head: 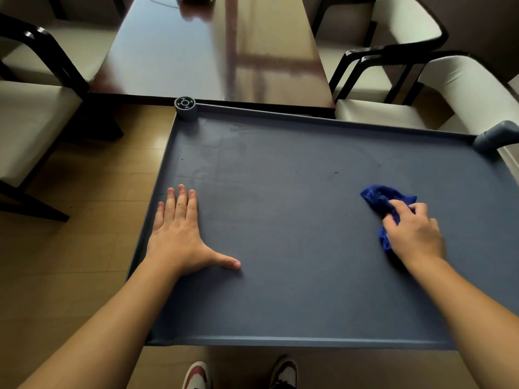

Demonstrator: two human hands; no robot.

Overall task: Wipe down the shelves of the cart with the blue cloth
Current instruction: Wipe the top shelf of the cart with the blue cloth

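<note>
Left hand (179, 234) lies flat, fingers released, on the cart's top shelf (295, 248) at centre left of frame. Right hand (412, 231) grasps the bunched blue cloth (377, 197), pressed against the shelf at right.

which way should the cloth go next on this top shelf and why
Probably sweep the blue cloth away and slightly left, toward the dark specks just beyond it. The right hand already grips it on the shelf, and the left hand lies flat, bracing.
</note>
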